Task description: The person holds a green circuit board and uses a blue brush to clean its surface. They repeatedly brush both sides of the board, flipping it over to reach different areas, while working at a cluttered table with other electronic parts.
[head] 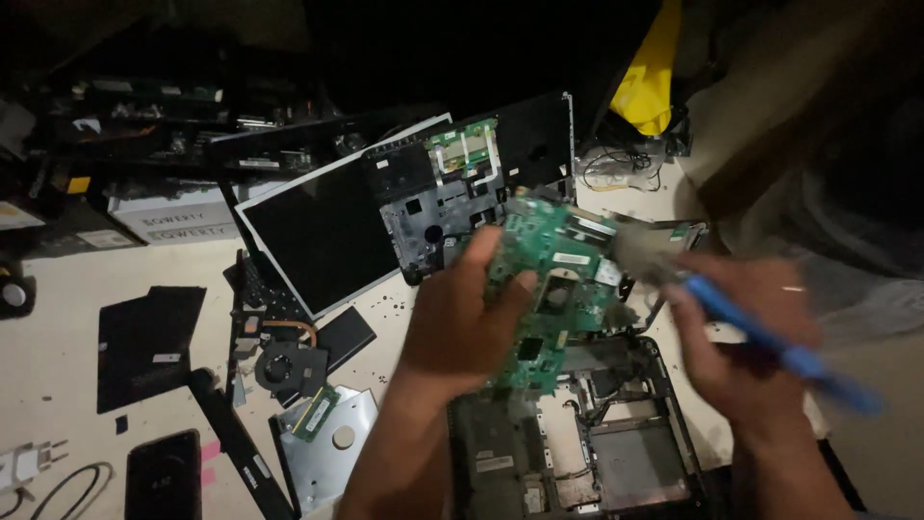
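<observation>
Two hands: left hand (462, 318) grips circuit board (551, 279), right hand (746, 332) brush (770, 342).

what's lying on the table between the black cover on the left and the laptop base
Head view: a cooling fan with copper pipe, a memory stick on a metal bracket, and a black strip.

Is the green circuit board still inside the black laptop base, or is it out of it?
Out. The left hand holds the green circuit board lifted above the open black laptop base, whose bay lies bare below.
</observation>
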